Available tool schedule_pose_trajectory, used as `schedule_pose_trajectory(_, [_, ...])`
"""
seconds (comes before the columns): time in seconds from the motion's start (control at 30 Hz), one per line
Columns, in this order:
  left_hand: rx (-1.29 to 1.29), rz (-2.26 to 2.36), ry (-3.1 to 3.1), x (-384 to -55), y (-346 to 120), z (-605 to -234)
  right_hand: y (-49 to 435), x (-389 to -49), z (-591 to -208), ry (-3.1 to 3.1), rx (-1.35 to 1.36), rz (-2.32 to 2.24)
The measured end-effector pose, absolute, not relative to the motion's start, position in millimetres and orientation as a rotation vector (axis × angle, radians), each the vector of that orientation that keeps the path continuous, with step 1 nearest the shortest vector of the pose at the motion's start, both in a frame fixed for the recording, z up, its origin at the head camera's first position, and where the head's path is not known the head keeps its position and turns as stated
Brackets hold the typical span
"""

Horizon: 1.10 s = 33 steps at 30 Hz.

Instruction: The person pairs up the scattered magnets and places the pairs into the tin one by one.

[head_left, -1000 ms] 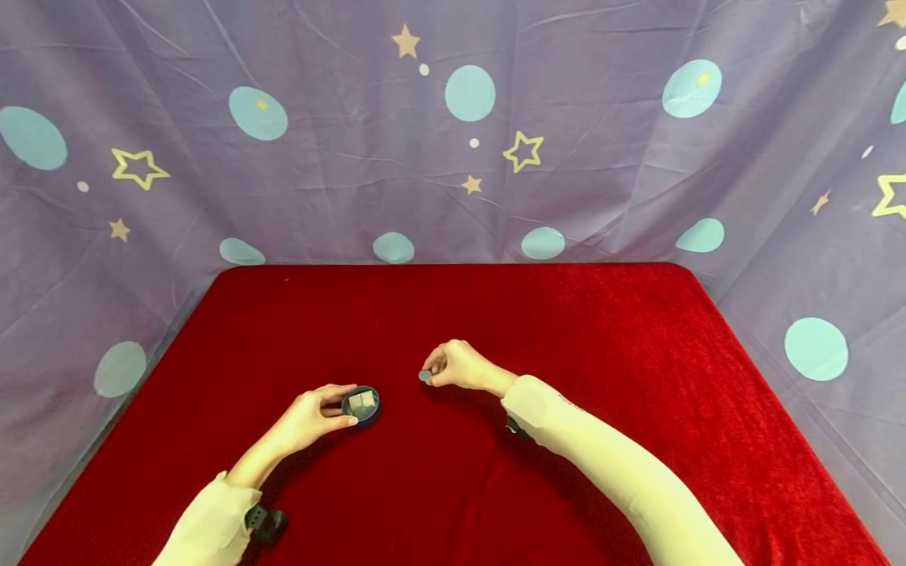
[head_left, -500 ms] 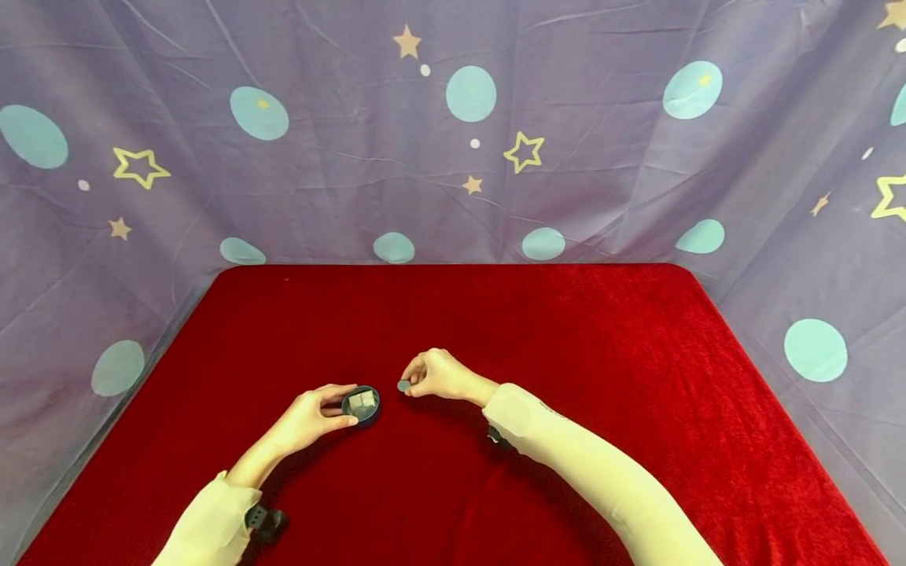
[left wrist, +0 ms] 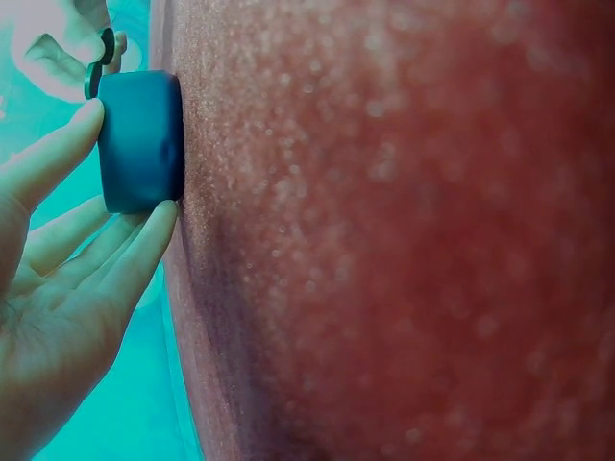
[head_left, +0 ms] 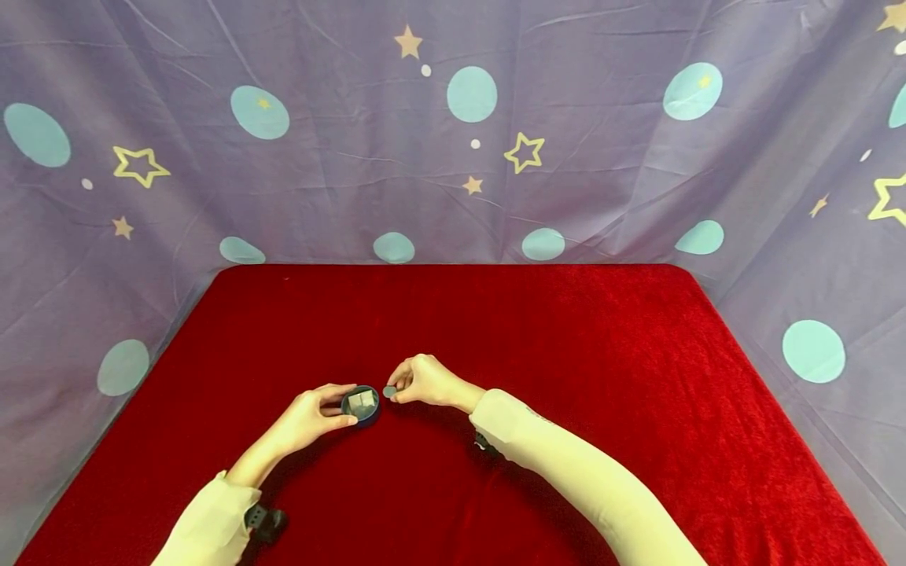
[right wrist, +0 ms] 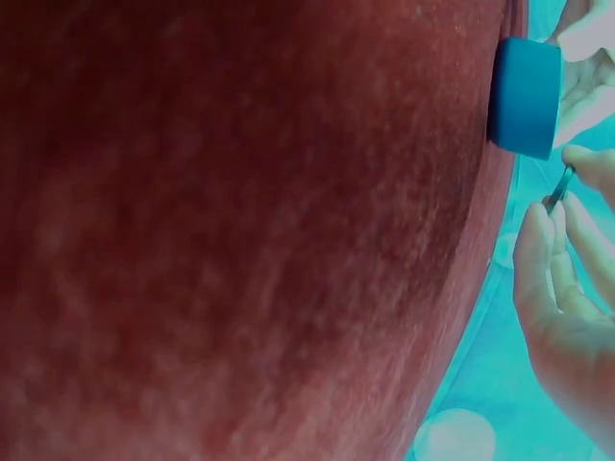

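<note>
A small round dark blue container point(head_left: 368, 423) stands on the red cloth, with pale flat pieces showing inside it. My left hand point(head_left: 307, 417) grips its side between thumb and fingers. In the left wrist view the wall of the container point(left wrist: 142, 142) is smooth and rounded. Just right of it, my right hand point(head_left: 432, 381) pinches a small grey coin-like disc point(head_left: 389, 391) between thumb and fingertips. Seen edge-on in the right wrist view, the disc point(right wrist: 561, 187) is thin and close to the container point(right wrist: 526, 96), with a narrow gap between them.
Red velvety cloth point(head_left: 566, 338) covers the table. A purple curtain point(head_left: 602, 173) with stars and dots hangs behind and at both sides. A black wrist device point(head_left: 265, 520) sits by the left sleeve point(head_left: 208, 519).
My right hand has moved left and slightly nearer with the disc, up close to the container. The left hand and the container have stayed in place.
</note>
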<state>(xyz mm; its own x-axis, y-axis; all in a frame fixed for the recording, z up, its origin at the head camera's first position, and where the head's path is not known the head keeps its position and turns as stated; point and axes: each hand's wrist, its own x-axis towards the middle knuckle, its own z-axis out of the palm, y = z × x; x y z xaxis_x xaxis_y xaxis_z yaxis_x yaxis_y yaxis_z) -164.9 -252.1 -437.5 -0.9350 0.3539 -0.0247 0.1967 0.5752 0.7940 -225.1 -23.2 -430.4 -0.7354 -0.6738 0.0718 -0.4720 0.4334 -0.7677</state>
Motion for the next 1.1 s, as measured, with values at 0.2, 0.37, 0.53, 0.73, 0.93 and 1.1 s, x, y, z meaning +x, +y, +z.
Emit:
schedule_pose_trajectory(0.2, [0.464, 1.304, 2.605, -165.2, -252.0, -437.4, -29.8, -222.8, -430.9, 2.442, -0.973, -1.210])
schedule_pose_trajectory(0.37, [0.455, 1.307, 2.593, -165.2, -251.9, -437.1, -34.7, -220.9, -432.1, 2.436, -0.976, -1.219])
schedule_pose_trajectory(0.53, [0.459, 1.311, 2.587, -164.9, -252.0, -436.5, -40.5, -219.0, -434.7, 2.447, -0.961, -1.207])
schedule_pose_trajectory(0.73, [0.460, 1.313, 2.589, -164.4, -251.6, -436.8, -47.1, -215.9, -435.4, 2.463, -0.965, -1.219])
schedule_pose_trajectory(0.93, [0.463, 1.325, 2.589, -164.9, -251.4, -437.6, -49.2, -214.1, -435.5, 2.483, -0.971, -1.229])
schedule_pose_trajectory(1.1, [0.453, 1.322, 2.589, -164.7, -251.1, -436.7, -50.3, -212.1, -435.0, 2.474, -0.947, -1.262])
